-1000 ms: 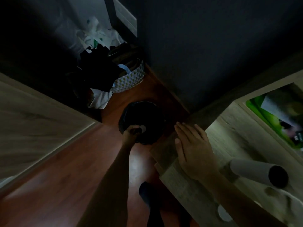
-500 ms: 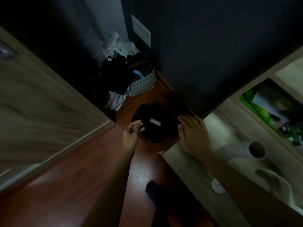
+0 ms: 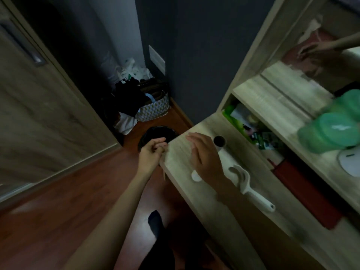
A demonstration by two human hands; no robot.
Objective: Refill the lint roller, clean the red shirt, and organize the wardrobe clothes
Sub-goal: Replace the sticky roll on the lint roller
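On the pale wood-grain desktop (image 3: pixel 181 152), beside a dark wall and reddish wooden floor (image 3: pixel 58 211), the open right hand (image 3: pixel 206 158) rests against the white lint roller (image 3: pixel 239 172); the left hand (image 3: pixel 152 152) curls empty over a black bin (image 3: pixel 153 133).

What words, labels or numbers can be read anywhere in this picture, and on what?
None can be read.
Green packets in the shelf compartment: printing is there, too blurred to read.
White round thing on the shelf: a small dark mark, too small to read.
Lint roller: no text visible.
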